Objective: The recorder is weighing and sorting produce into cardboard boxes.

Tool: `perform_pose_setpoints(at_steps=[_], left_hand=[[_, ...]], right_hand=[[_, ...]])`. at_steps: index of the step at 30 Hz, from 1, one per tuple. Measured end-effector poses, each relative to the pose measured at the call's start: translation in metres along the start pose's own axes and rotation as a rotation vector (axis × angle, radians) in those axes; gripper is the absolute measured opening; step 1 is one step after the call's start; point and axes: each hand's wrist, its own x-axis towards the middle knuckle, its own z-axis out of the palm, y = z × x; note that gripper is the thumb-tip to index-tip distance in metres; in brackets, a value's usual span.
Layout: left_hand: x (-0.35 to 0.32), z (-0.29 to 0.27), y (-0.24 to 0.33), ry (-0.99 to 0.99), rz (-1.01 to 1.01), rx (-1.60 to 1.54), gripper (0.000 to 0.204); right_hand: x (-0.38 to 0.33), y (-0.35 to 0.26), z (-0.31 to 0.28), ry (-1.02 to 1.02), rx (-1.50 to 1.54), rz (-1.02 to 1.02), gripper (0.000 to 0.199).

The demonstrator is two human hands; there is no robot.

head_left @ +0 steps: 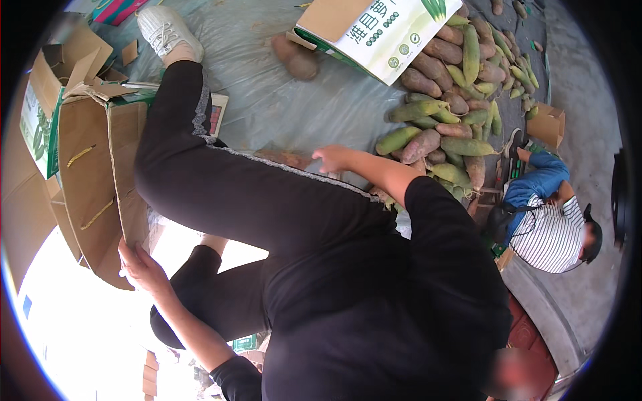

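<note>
On the left stands an open cardboard carton with brown inner walls and yellow cord handles. My left hand is at its near edge, fingers and thumb closed on the cardboard wall. Just beyond my raised black-trousered leg is my right hand, index finger stretched out, with nothing visible in it. My leg partly hides that hand. Close by it on the plastic sheet lie reddish radishes. Farther right spreads a large pile of green and reddish long radishes.
A white and green printed carton lies beside the pile at the top. Single reddish radishes rest on the grey plastic sheet. At the right, another person in a striped shirt sits near a small cardboard box.
</note>
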Motion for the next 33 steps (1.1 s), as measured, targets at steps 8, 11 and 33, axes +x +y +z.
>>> perform_pose_setpoints(at_steps=[8, 11, 33], left_hand=[[-0.002, -0.001, 0.000, -0.049, -0.052, 0.000, 0.028], [-0.002, -0.001, 0.000, -0.049, -0.049, 0.006, 0.028], [-0.005, 0.003, -0.003, 0.003, -0.029, 0.000, 0.032]], right_hand=[[-0.059, 0.032, 0.023, -0.065, -0.312, 0.237, 0.034], [-0.077, 0.018, 0.008, -0.002, -0.633, 0.297, 0.026], [-0.146, 0.099, -0.034, -0.153, -1.087, 0.421, 0.027]])
